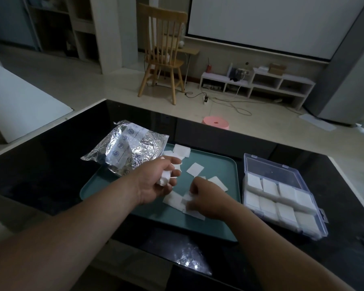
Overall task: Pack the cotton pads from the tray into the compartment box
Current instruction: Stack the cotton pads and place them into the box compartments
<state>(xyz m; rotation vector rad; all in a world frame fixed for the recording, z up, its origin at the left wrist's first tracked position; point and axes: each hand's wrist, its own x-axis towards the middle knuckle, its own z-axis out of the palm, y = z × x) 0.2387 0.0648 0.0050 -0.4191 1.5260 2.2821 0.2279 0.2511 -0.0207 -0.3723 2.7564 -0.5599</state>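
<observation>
Teal tray [219, 164], head view: it sits on a black glossy table [51, 164]. Loose white square pads [195, 169] lie scattered across the tray's far and near-centre areas. A crumpled foil bag [126, 152] overlaps the tray's far-left corner.

The left hand [156, 179] reaches in from the lower left and is raised over the tray's centre-left, palm turned toward the right. Its fingers are curled round a bunch of pads.

The right hand [206, 198] is lower, knuckles up, at the tray's near-centre. Its fingertips pinch pads lying there against the tray.

The clear box [269, 166] stands just beside the tray's right edge, lid open on the far side. It shows 2 rows of 4 compartments, and all 8 hold pads.
</observation>
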